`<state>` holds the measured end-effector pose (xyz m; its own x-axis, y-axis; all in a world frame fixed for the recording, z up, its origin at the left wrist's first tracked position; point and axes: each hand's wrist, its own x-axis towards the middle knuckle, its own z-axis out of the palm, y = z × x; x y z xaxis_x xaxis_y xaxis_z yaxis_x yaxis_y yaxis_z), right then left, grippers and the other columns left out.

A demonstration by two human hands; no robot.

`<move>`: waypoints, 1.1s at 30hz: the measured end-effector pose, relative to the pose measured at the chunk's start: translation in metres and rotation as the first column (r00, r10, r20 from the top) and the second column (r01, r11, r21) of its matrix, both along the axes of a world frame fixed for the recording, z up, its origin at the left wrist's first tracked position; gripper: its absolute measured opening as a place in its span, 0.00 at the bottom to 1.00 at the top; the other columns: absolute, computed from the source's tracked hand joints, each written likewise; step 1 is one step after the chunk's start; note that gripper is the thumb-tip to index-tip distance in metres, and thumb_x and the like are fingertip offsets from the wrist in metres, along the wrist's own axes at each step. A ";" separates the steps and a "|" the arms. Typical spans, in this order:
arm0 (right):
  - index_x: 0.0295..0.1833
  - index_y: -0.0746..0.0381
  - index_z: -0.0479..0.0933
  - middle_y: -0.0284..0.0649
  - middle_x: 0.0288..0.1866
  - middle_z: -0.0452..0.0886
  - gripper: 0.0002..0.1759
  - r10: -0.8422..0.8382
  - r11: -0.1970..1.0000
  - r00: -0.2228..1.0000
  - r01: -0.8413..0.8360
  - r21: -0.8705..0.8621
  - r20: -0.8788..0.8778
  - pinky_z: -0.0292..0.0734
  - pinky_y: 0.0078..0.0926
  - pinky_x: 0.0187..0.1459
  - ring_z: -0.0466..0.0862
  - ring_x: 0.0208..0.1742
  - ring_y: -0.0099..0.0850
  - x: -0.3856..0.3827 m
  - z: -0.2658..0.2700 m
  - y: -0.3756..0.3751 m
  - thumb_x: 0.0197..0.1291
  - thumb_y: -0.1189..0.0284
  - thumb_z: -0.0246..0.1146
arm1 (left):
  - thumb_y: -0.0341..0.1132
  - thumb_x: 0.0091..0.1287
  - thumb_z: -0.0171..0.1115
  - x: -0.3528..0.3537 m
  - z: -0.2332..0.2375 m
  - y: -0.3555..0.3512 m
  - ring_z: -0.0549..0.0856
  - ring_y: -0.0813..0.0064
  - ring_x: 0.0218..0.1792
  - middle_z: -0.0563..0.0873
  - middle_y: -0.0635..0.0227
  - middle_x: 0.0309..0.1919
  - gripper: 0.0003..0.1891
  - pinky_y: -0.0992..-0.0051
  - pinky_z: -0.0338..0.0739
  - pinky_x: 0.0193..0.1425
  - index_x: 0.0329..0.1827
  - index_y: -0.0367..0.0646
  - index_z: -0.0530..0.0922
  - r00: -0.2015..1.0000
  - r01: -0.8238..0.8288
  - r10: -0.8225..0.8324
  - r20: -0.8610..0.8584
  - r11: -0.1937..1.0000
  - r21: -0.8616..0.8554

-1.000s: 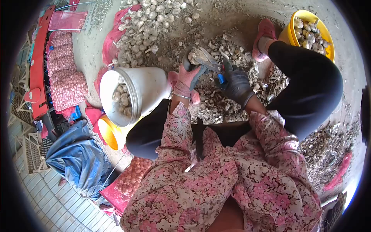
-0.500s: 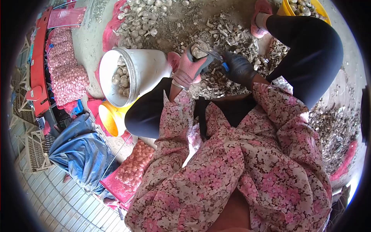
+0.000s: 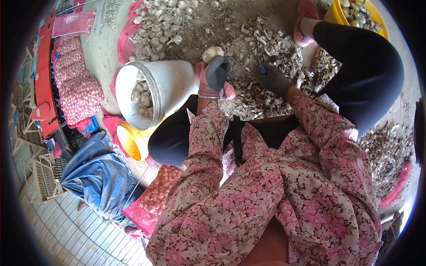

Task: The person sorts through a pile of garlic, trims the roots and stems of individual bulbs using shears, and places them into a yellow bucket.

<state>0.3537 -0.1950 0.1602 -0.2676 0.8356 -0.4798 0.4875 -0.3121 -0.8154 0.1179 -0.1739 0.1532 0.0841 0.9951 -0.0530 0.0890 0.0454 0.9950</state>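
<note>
Left hand point(image 3: 214, 76), pink-and-grey glove: fingers pressed together around a garlic bulb point(image 3: 213, 52). The bulb sits at the fingertips on the far side of the hand, away from the body, with its pale rounded side up. I can't tell which way the stem end points.

Right hand point(image 3: 274, 80), dark glove: curled shut on a blue-handled tool point(image 3: 262, 69). Only the blue tip shows and the blades can't be made out. It is low over the trimmings heap point(image 3: 266, 42) and apart from the bulb, with a clear gap between the two hands.

Key geometry:
- The white bucket point(image 3: 171, 84) lies tipped on the ground, long axis roughly left-right.
- Its closed base end is just beside the left hand. Its mouth opens leftward, on the far end from the hand.
- Garlic bulbs are visible inside at the mouth.
- The left hand is much nearer the bucket than the right, and the bulb is just off the bucket's base-end wall, not touching.

Nearby:
- The untrimmed garlic pile point(image 3: 162, 22) is further out on the ground, up-left of the bulb.
- A yellow bucket point(image 3: 335, 11) with bulbs is beyond the right knee.
- A second yellow bucket point(image 3: 128, 142) sits under the white one's mouth.
</note>
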 end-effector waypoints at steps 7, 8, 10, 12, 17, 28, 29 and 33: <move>0.55 0.63 0.72 0.37 0.39 0.78 0.25 -0.004 1.000 0.960 0.007 0.010 -0.279 0.75 0.27 0.42 0.77 0.39 0.24 -0.005 0.009 -0.032 0.62 0.56 0.64 | 0.36 0.68 0.58 0.044 0.055 0.002 0.79 0.71 0.44 0.82 0.63 0.45 0.15 0.71 0.74 0.49 0.55 0.43 0.76 0.277 -0.002 0.262 0.924 0.962 -0.272; 0.56 0.63 0.71 0.37 0.39 0.78 0.26 0.016 0.999 0.957 -0.008 0.031 -0.289 0.75 0.27 0.42 0.76 0.39 0.23 -0.006 0.011 -0.032 0.61 0.56 0.65 | 0.36 0.68 0.58 0.050 0.057 -0.001 0.79 0.71 0.44 0.82 0.63 0.45 0.15 0.71 0.74 0.49 0.55 0.43 0.76 0.279 0.001 0.252 0.926 0.965 -0.263; 0.57 0.64 0.70 0.36 0.39 0.78 0.28 0.037 0.998 0.954 -0.020 0.061 -0.297 0.74 0.26 0.41 0.75 0.38 0.23 -0.002 0.036 -0.029 0.61 0.56 0.66 | 0.37 0.68 0.58 0.065 0.072 -0.011 0.79 0.73 0.42 0.81 0.66 0.44 0.15 0.73 0.74 0.45 0.56 0.44 0.76 0.260 0.066 0.342 0.903 0.927 -0.370; 0.58 0.68 0.70 0.45 0.43 0.81 0.26 -0.005 0.997 0.893 -0.029 -0.070 -0.449 0.75 0.29 0.45 0.76 0.43 0.26 0.005 0.064 -0.026 0.61 0.64 0.66 | 0.37 0.68 0.57 0.069 0.079 -0.020 0.78 0.75 0.42 0.81 0.67 0.43 0.15 0.74 0.73 0.44 0.56 0.43 0.75 0.456 0.046 0.302 0.837 0.932 -0.361; 0.55 0.67 0.71 0.41 0.39 0.80 0.22 0.078 0.993 0.901 -0.035 0.109 -0.427 0.74 0.28 0.42 0.75 0.41 0.24 0.010 0.054 -0.035 0.62 0.65 0.65 | 0.37 0.69 0.55 0.070 0.092 -0.032 0.78 0.78 0.44 0.80 0.69 0.45 0.14 0.77 0.75 0.42 0.55 0.43 0.74 0.624 -0.027 0.285 0.727 0.938 -0.345; 0.41 0.63 0.76 0.33 0.22 0.74 0.17 -0.083 0.964 0.886 -0.044 -0.262 -0.456 0.74 0.29 0.25 0.74 0.19 0.26 0.009 0.067 -0.036 0.63 0.57 0.63 | 0.37 0.67 0.59 0.045 0.043 -0.053 0.79 0.69 0.48 0.81 0.64 0.52 0.14 0.70 0.71 0.55 0.54 0.43 0.76 0.719 0.054 0.187 0.669 0.945 -0.322; 0.41 0.63 0.76 0.33 0.22 0.74 0.17 -0.073 0.967 0.888 -0.048 -0.252 -0.453 0.74 0.29 0.25 0.74 0.19 0.26 0.006 0.065 -0.037 0.63 0.57 0.63 | 0.38 0.66 0.60 0.044 0.041 -0.054 0.79 0.69 0.49 0.81 0.64 0.53 0.15 0.69 0.70 0.58 0.54 0.44 0.76 0.663 0.077 0.201 0.721 0.940 -0.333; 0.39 0.58 0.74 0.30 0.21 0.71 0.16 -0.467 0.827 0.584 0.023 -0.562 -0.663 0.72 0.28 0.20 0.72 0.17 0.24 0.009 0.069 -0.039 0.62 0.57 0.64 | 0.42 0.67 0.57 0.053 0.084 -0.047 0.77 0.70 0.53 0.80 0.62 0.52 0.19 0.70 0.70 0.56 0.58 0.44 0.73 0.302 0.100 -0.009 0.953 0.995 -0.022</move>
